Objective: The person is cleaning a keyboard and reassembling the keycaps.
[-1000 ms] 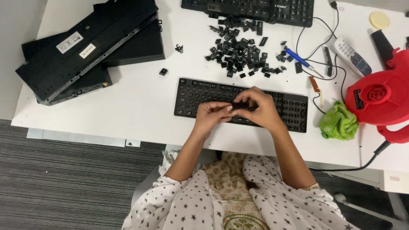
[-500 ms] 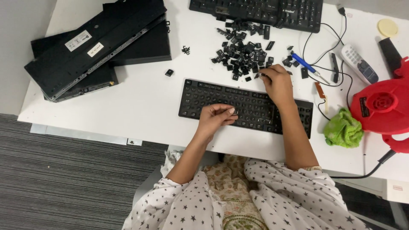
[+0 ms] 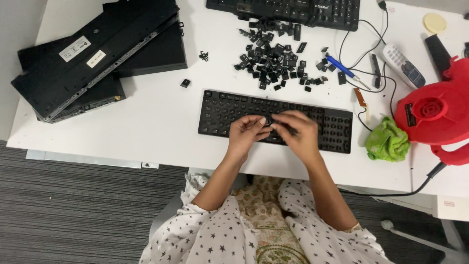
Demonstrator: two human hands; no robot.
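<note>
On the white desk [image 3: 146, 122], a black keyboard [image 3: 220, 110] lying flat, both hands meeting over its middle. Left hand [image 3: 246, 133] and right hand [image 3: 298, 132] fingertip to fingertip, pinching something small and dark, too tiny to identify. Just beyond, a heap of loose black keycaps [image 3: 273, 54], with a second keyboard [image 3: 293, 9] at the far edge. Off to the right, a green cloth [image 3: 387, 142], a red blower [image 3: 435, 115], tangled cables [image 3: 364, 44] and a blue pen [image 3: 342, 68]. Far left, stacked black slabs [image 3: 97, 54]; one stray keycap [image 3: 185, 83] nearby.
</note>
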